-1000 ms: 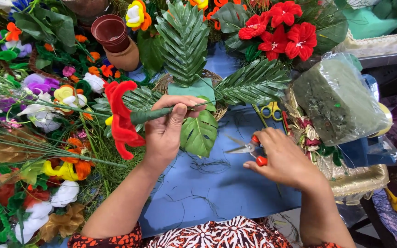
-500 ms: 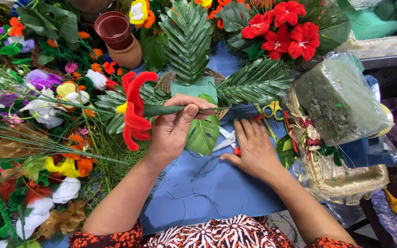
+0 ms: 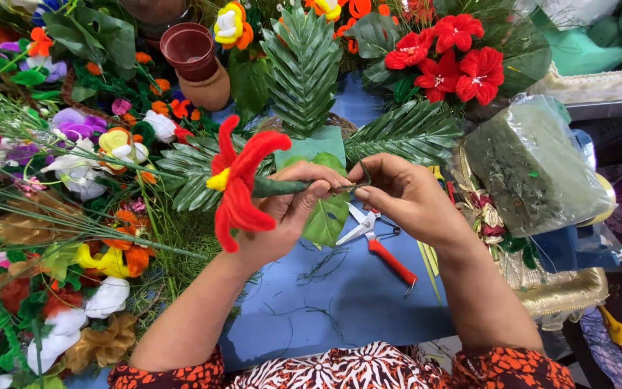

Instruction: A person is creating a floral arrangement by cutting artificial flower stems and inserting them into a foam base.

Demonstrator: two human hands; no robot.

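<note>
Your left hand [image 3: 282,216] is wrapped tight around the red flower [image 3: 239,184] stem mid-frame, keeping it steady while your right hand [image 3: 408,198] pinches the stem's wire end; pliers [image 3: 379,248] lie below.

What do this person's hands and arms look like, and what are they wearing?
Both hands are bare: the left hand and right hand show no gloves, rings or watch that I can see. The forearms are uncovered. The sleeves end near the elbows, in an orange-red and black patterned fabric; the garment's front is dark red with white floral shapes.
</note>
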